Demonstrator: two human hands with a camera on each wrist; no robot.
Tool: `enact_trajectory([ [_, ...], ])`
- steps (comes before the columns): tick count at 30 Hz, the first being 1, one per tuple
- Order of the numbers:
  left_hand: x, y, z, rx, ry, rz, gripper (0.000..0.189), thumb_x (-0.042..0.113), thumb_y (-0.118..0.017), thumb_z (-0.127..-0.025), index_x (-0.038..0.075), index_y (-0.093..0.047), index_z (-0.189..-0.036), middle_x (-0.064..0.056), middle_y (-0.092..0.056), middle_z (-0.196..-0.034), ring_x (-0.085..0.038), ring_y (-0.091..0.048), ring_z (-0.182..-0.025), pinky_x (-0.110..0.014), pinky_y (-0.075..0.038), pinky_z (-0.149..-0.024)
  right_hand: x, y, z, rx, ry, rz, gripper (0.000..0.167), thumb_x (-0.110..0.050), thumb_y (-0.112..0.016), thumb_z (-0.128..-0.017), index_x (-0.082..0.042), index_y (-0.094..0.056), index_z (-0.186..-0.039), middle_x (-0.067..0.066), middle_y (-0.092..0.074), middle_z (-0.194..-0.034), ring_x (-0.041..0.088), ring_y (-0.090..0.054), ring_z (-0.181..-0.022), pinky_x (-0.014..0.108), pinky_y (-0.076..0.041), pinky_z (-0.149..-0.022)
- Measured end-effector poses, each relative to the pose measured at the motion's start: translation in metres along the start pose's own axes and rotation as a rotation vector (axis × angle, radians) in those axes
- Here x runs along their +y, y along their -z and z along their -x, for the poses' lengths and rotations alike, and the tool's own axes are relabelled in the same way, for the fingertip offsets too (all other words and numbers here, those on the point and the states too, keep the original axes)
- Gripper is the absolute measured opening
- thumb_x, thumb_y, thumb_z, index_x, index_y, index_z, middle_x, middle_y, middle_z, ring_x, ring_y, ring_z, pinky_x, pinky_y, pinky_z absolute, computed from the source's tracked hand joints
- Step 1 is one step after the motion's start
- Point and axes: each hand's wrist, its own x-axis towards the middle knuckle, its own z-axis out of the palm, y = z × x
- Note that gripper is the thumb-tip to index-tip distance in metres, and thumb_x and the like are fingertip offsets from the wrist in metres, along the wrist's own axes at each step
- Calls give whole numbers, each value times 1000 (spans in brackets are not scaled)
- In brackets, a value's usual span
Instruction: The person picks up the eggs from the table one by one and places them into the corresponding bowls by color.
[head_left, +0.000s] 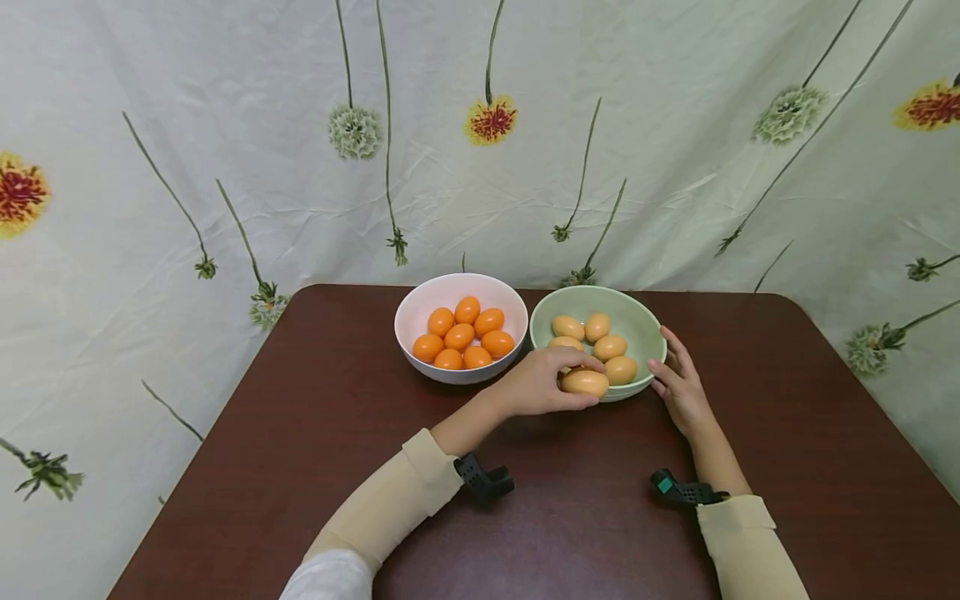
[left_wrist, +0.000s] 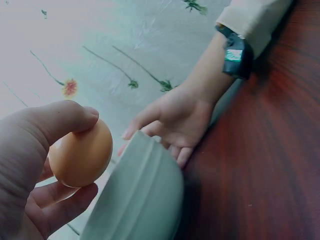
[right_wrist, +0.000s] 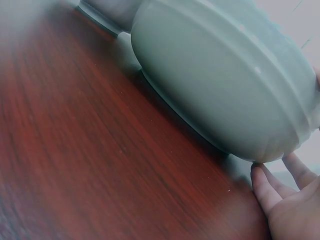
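My left hand (head_left: 542,383) pinches a light-brown egg (head_left: 585,383) between thumb and fingers, over the near rim of a pale green bowl (head_left: 651,333). In the left wrist view the thumb lies on top of this egg (left_wrist: 82,155), with fingertips beneath it. Several like brown eggs (head_left: 611,347) lie inside the bowl, some partly hidden by the left hand. My right hand (head_left: 681,387) holds the bowl's right side, thumb at the rim and fingers along the outer wall. The right wrist view shows fingertips touching the green bowl (right_wrist: 215,85) low on its side.
Left of the green bowl stands a bowl, pink inside (head_left: 408,321), with several orange egg-shaped pieces (head_left: 459,337). Both bowls are near the far edge of the dark brown table (head_left: 337,417). A flower-print cloth (head_left: 450,192) hangs behind it.
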Motion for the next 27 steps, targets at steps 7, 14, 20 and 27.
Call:
enact_trajectory([
  [7,-3,6,-10,-11,73,-24,37,23,-78,-83,9,-70,-116,-1,-67,-115,-9,-57,-99,-17,-42,-88,1,0,0,1,-6,-2,64,-13,-51,-101,-23,-21,-157,6,-24,-146,15,-40,-122,20,-47,-87],
  [14,-9,3,-25,-13,117,-38,37,22,-77,-84,10,-68,-118,-1,-66,-117,-11,-56,-98,-17,-43,-85,0,0,-1,2,-4,-3,64,-13,-52,-101,-23,-22,-157,5,-26,-143,15,-40,-121,19,-47,-87],
  [20,-18,-3,-37,-13,192,-35,41,25,-76,-85,10,-67,-122,-2,-67,-117,-13,-56,-99,-17,-44,-83,0,0,0,6,-15,-10,63,-13,-52,-101,-24,-23,-156,3,-27,-141,15,-40,-121,19,-46,-87],
  [27,-31,-8,-51,4,256,-57,42,24,-76,-85,8,-67,-122,-5,-67,-117,-14,-60,-101,-17,-43,-87,0,0,0,4,-7,-9,64,-13,-53,-101,-24,-23,-156,5,-26,-143,16,-39,-122,19,-46,-87],
])
